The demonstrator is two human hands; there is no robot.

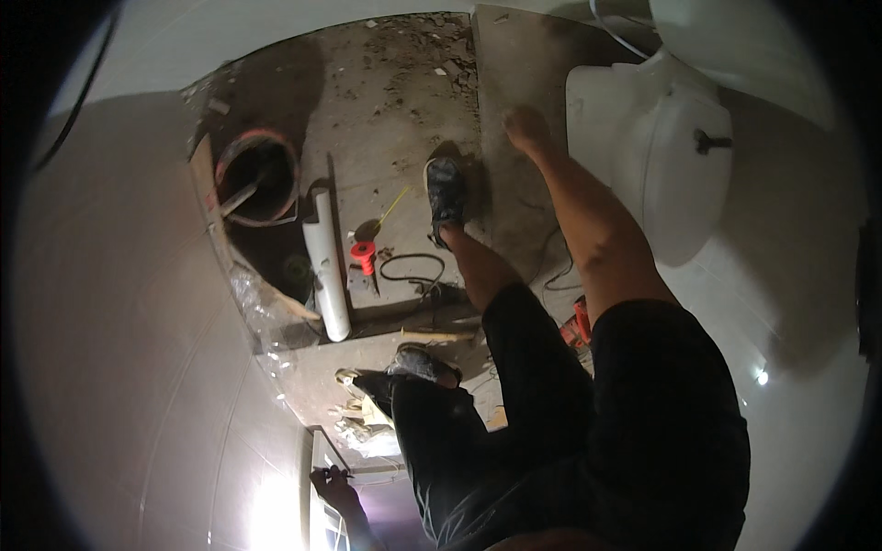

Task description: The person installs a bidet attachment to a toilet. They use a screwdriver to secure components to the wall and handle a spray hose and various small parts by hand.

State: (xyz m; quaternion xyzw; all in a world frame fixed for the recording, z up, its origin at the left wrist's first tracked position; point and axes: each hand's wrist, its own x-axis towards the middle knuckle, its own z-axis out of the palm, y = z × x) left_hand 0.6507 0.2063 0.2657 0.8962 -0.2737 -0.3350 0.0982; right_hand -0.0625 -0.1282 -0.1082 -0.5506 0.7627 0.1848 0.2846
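The one view comes from the left of two head-worn wide fisheye cameras, looking steeply down past the wearer's dark clothing (661,404), close to the lens, to the floor (377,119) farther below. Pale walls (119,275) curve around toward a dark round rim.

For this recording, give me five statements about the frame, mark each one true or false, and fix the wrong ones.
1. A long white plastic pipe lies to the right of the round, reddish-rimmed bucket. True.
2. A white ceramic toilet stands on the far left of the picture. False: the white ceramic toilet is at the right.
3. A red spool-shaped object sits between the pipe and a looped black cable. True.
4. The right hand rests on the toilet. False: the right hand is left of the toilet, apart from it in the picture.
5. The left hand is low in the picture, beside a narrow white frame. True.
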